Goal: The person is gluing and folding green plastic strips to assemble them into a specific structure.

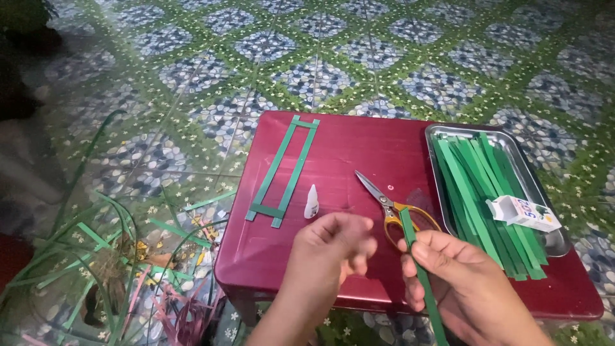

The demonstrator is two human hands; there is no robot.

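On a red table over tiled floor: right hand pinching a green strip, left hand loosely curled, empty, beside scissors, near glue.

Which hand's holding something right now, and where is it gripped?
The right hand pinches a green paper strip near its upper end. The left hand is curled loosely, with nothing visibly in it.

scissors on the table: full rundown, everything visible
The scissors lie flat on the dark red table, blades open in a narrow V, tips pointing up-left. Blades look like bare steel; the handle loops are yellow-orange. The right hand and its green paper strip partly hide the loops. Contact unclear.
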